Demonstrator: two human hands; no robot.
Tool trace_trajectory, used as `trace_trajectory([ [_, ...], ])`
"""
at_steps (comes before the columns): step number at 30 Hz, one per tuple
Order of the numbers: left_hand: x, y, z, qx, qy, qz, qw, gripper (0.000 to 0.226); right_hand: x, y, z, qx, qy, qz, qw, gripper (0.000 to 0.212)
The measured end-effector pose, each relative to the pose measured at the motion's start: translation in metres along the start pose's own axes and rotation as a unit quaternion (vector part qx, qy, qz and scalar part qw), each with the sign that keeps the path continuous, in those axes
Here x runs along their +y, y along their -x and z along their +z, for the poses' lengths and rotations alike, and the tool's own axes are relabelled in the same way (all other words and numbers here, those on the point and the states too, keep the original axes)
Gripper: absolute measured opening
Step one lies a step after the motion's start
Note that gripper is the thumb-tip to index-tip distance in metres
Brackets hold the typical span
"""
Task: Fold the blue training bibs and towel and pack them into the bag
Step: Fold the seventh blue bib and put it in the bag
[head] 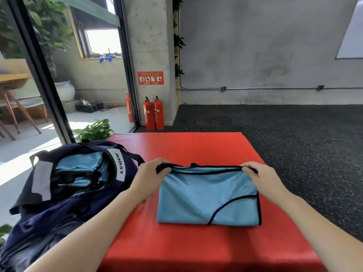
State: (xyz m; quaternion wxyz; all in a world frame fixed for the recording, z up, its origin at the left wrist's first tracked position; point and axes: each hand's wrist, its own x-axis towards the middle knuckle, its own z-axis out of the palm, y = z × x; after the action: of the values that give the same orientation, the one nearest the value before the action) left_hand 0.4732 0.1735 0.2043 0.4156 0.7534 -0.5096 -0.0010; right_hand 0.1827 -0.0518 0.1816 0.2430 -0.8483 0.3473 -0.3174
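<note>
From my feed the scene is bright with daylight, coming in through the glass wall [64, 75] on the left; the window [103, 41] beyond it is blown out to near white. Sun patches glare on the pale floor [25, 152] outside. The red mat [196, 146] is evenly lit, with a darker band of shadow along its near edge. The wide lens bends the straight lines toward the edges, and the dark frame [37, 65] leans heavily. Detail is soft overall, perhaps from compression; the sign [150, 78] on the pillar is unreadable.
</note>
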Motion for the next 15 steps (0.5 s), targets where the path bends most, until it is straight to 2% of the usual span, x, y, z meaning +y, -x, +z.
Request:
trace_trajectory([
  [4, -0.033, -0.026, 0.025, -0.009, -0.015, -0.038, 0.999, 0.013, 0.015, -0.034, 0.025, -0.021, 0.002, 0.019, 1.0, 0.011],
  [9, -0.09, -0.03, 0.074, -0.07, -0.056, -0.115, 0.989, 0.013, 0.059, -0.045, 0.075, -0.121, 0.049, 0.088, 0.988, 0.006],
  [15, -0.096, -0.036, 0.086, -0.076, -0.071, -0.142, 0.984, 0.005, 0.066, -0.056, 0.084, -0.133, 0.052, 0.083, 0.986, 0.009],
])
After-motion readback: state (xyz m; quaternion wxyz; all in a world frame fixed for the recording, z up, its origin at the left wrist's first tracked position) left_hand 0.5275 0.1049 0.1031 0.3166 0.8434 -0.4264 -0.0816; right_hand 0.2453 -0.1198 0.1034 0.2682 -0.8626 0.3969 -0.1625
